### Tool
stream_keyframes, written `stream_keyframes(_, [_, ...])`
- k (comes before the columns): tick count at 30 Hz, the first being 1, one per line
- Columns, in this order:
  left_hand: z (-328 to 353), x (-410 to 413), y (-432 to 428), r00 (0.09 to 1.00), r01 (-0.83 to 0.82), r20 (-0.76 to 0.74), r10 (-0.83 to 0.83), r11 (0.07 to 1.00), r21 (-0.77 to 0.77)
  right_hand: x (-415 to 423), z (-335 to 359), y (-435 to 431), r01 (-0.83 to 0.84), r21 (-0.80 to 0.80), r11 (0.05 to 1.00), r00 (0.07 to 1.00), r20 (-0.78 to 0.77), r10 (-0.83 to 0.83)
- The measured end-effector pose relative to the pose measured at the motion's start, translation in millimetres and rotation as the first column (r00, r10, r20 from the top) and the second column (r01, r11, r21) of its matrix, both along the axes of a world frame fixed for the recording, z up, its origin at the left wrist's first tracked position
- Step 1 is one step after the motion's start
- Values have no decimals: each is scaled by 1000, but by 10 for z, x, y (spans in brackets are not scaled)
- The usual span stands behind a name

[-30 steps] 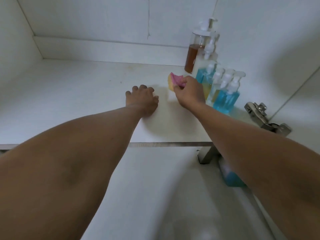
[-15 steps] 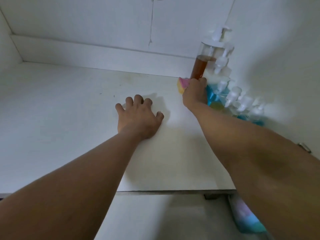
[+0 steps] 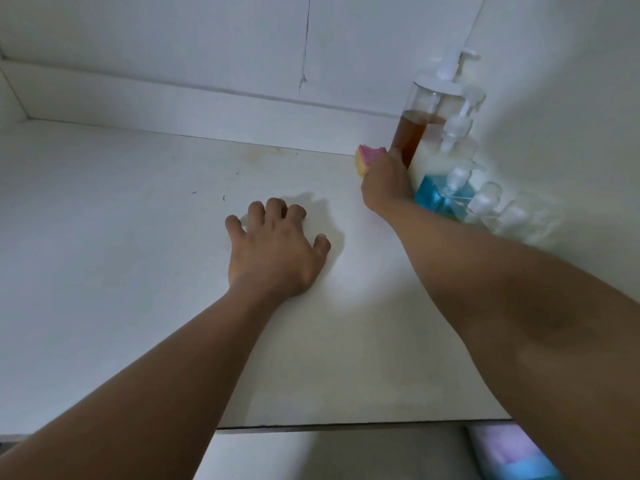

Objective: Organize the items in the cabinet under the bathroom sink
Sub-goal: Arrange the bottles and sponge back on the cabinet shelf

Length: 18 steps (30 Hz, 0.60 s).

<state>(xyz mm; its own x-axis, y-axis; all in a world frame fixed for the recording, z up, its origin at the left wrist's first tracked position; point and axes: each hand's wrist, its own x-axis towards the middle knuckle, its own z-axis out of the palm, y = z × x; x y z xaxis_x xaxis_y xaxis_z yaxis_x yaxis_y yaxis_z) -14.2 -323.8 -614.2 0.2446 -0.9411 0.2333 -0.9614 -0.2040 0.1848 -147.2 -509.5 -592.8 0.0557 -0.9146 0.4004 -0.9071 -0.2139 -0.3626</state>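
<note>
Bottles [image 3: 437, 157]: lined along the wall, seemingly sorted. Sponge [image 3: 367, 157]: not yet placed, gripped by right hand [image 3: 386, 185]. Left hand [image 3: 277, 252]: loosely bent, empty, resting on shelf [image 3: 121, 237].

We see through one wide-angle head camera, close in, facing forward and down onto the cabinet shelf [image 3: 121, 271]. Both forearms [image 3: 156, 375] fill the lower frame. The back wall [image 3: 173, 46] lies beyond the left hand [image 3: 277, 258], and the right hand [image 3: 384, 187] grips a sponge [image 3: 367, 158] at far right.
</note>
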Motion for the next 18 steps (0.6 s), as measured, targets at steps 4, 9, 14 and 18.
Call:
stream_keyframes(4, [-12, -1, 3, 1000, -3, -4, 3, 1000, 6, -8, 31, -82, -24, 89, 996, 996, -84, 32])
stream_keyframes(9, [25, 3, 5, 1000, -10, -25, 11, 1000, 24, -71, 46, 72, -98, 148, 984, 995, 22, 96])
stream_keyframes(14, [73, -17, 39, 999, -38, -32, 39, 999, 36, -166, -22, 531, -171, 164, 971, 982, -49, 182])
stream_keyframes(18, [140, -78, 157, 998, -43, -49, 45, 998, 42, -254, -46, 1140, -173, 200, 964, 964, -168, 208])
